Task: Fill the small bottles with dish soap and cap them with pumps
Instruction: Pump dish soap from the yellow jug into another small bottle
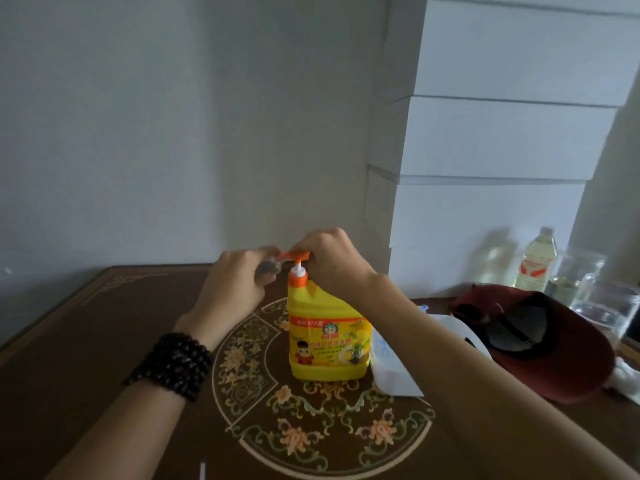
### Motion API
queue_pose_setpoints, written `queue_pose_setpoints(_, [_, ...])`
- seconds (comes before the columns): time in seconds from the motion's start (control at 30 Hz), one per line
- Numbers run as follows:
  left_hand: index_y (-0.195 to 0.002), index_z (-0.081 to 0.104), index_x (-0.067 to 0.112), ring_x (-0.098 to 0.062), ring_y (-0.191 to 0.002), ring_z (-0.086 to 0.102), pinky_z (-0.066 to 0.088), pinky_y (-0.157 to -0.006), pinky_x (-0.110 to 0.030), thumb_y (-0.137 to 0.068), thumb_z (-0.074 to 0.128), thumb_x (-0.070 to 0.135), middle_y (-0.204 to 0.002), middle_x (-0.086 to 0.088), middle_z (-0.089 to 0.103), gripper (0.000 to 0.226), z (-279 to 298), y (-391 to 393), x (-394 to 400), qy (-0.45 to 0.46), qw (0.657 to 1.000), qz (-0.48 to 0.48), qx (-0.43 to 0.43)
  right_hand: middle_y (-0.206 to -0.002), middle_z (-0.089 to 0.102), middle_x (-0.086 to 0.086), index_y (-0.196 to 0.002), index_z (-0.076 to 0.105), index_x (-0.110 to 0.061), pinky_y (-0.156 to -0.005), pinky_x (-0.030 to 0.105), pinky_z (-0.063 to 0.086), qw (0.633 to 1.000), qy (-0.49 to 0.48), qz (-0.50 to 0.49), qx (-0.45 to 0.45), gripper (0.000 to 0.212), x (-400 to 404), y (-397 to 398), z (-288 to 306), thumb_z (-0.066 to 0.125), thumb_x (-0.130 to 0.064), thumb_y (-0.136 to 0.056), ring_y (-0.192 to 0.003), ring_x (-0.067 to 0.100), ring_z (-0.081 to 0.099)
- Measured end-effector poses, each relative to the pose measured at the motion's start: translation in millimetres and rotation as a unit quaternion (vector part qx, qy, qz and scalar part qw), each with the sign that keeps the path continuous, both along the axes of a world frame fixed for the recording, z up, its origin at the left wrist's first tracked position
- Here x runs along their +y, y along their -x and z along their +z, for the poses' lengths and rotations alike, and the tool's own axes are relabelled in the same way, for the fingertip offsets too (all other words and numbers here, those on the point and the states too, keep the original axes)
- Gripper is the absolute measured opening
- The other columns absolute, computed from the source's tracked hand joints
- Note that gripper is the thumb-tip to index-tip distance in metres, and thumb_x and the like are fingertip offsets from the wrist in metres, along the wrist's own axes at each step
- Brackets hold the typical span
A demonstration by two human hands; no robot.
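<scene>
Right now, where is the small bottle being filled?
In the head view, the small bottle is held in the left hand, just left of the yellow dish soap jug's orange pump spout.

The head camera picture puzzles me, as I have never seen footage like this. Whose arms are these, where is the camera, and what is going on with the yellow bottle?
There is no machine here: the camera sits on a person's head and looks forward and down, so the two arms reaching in are that person's own. The yellow dish soap bottle stands on a dark patterned table. The right hand rests on the bottle's orange pump. The left hand, with dark beads on its wrist, holds a small clear bottle at the pump's spout, seemingly to catch soap. To the right lie a dark red cap, a white packet, a clear bottle of yellowish liquid and glass vessels.
</scene>
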State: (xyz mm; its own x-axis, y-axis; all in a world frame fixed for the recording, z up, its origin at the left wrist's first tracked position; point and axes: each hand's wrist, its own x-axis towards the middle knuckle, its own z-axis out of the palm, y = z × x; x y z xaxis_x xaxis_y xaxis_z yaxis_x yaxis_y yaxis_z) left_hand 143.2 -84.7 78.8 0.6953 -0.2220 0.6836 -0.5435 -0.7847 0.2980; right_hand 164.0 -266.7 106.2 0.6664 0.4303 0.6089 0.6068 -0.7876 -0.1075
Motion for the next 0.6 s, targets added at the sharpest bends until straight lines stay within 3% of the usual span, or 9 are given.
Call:
queue_pose_setpoints(0.13, [-0.099,0.073,0.026,-0.020,-0.085,0.075,0.059,-0.071,-0.034,-0.081,0.074,0.000,-0.085,0.006,0.077,0.032,-18,-1,-2,0.001,1.000,0.007,-0.002,-0.083,0.075,0.009,-0.083,0.078,-0.007,-0.073,0.038,0.054,0.991,-0.129,0.006,-0.024,0.021,6,1,-31,0.067,0.005,-0.069,-0.080,0.027,0.067])
queue_pose_setpoints(0.23, [-0.104,0.075,0.025,-0.014,-0.085,0.074,0.059,-0.072,-0.031,-0.081,0.073,-0.002,-0.088,0.008,0.077,0.036,-25,0,0,0.004,1.000,-0.002,0.006,-0.080,0.073,0.010,-0.079,0.076,-0.004,-0.069,0.039,0.054,0.990,-0.134,0.011,-0.034,0.025,10,3,-41,0.061,0.010,-0.065,-0.078,0.029,0.066])
queue_pose_setpoints(0.33, [-0.100,0.074,0.023,-0.012,-0.083,0.074,0.051,-0.067,-0.017,-0.083,0.073,-0.002,-0.084,0.011,0.075,0.030,-18,0,-1,0.005,1.000,-0.002,0.003,-0.090,0.074,0.009,-0.092,0.076,-0.007,-0.076,0.039,0.052,0.993,-0.109,0.019,-0.041,0.030,6,6,-37,0.060,0.008,-0.071,-0.087,0.029,0.065])
queue_pose_setpoints(0.43, [-0.101,0.073,0.021,-0.020,-0.085,0.074,0.050,-0.066,-0.025,-0.085,0.072,0.000,-0.087,0.005,0.076,0.026,-5,1,-2,-0.005,1.000,0.003,-0.017,-0.100,0.074,0.006,-0.101,0.074,-0.010,-0.084,0.041,0.050,0.998,-0.043,0.013,-0.040,0.033,2,7,-21,0.059,0.004,-0.076,-0.097,0.028,0.064])
queue_pose_setpoints(0.6, [-0.107,0.072,0.019,-0.026,-0.089,0.073,0.060,-0.073,-0.041,-0.087,0.070,0.002,-0.092,-0.001,0.077,0.026,-1,4,-2,-0.022,1.000,0.005,-0.011,-0.095,0.076,0.002,-0.096,0.076,-0.012,-0.085,0.040,0.048,0.999,0.005,0.004,-0.046,0.026,-1,4,-9,0.061,-0.002,-0.078,-0.091,0.023,0.066])
